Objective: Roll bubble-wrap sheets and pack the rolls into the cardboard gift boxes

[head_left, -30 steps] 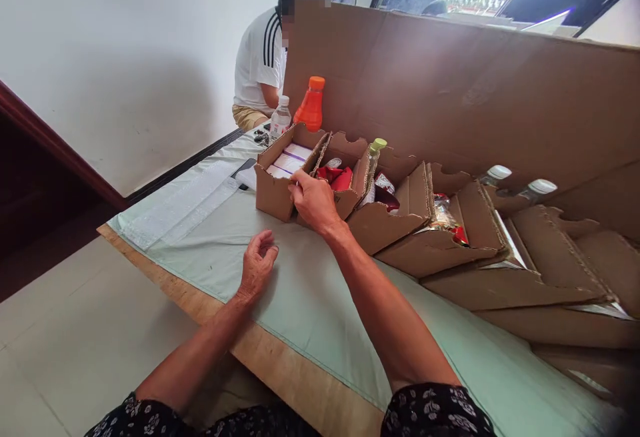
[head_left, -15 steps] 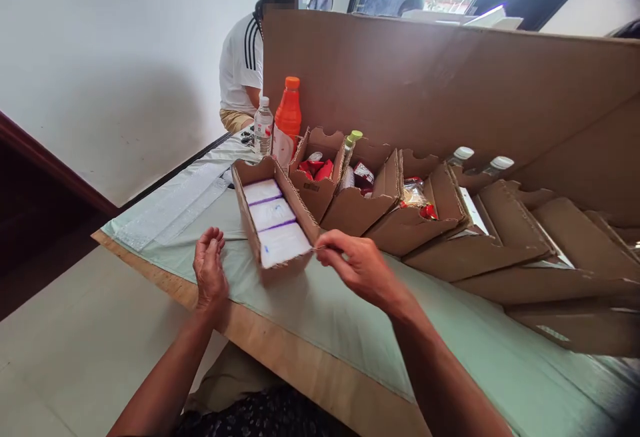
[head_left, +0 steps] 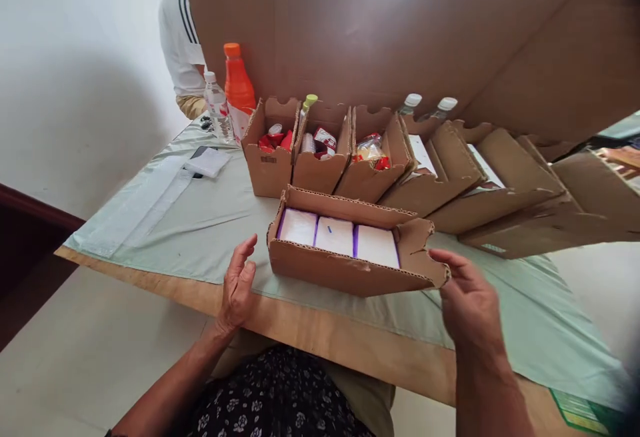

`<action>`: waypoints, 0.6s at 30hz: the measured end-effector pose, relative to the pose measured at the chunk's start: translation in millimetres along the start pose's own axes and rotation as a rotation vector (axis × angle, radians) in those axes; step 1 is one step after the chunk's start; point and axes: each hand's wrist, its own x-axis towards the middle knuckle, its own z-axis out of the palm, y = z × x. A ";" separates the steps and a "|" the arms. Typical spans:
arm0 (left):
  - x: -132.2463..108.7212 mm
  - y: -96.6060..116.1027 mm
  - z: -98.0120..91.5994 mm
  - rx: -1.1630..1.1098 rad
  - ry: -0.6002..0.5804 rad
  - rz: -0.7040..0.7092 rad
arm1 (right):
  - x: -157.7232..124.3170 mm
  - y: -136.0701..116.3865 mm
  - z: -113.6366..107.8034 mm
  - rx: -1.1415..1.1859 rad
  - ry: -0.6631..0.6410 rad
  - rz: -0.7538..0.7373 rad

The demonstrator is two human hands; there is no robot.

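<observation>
A long open cardboard box (head_left: 325, 277) lies crosswise near the table's front edge. Inside it, three white packs with purple edges (head_left: 336, 236) sit in a row from its left end, leaving a gap at the right end. My right hand (head_left: 470, 294) grips the box's right end wall; part of its fingers is hidden behind the cardboard corner. To the left of the box, my left hand (head_left: 239, 290) is open and holds nothing, palm turned toward the box and fingers raised, a little apart from it.
Behind stands a row of cardboard bins (head_left: 273, 174) with red packets and other goods, the right ones leaning. An orange bottle (head_left: 239, 87) and a clear bottle (head_left: 216, 107) stand left. A tall cardboard panel (head_left: 325, 30) rises behind; a person (head_left: 177, 44) sits beyond.
The box has turned from pointing away to lying crosswise, its near end swinging right with my right hand. My left hand stays open beside it. The view has tilted down and shifted right.
</observation>
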 end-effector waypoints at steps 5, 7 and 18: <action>14.3 -7.0 13.7 -0.082 -0.046 -0.060 | -53.9 43.0 11.1 -0.134 -0.284 0.059; 16.2 -14.3 20.9 -0.126 -0.063 -0.094 | -68.1 48.3 28.0 -0.197 -0.228 0.042; 3.7 -22.7 44.0 -0.399 -0.027 -0.198 | -75.3 43.5 59.2 -0.286 -0.136 0.038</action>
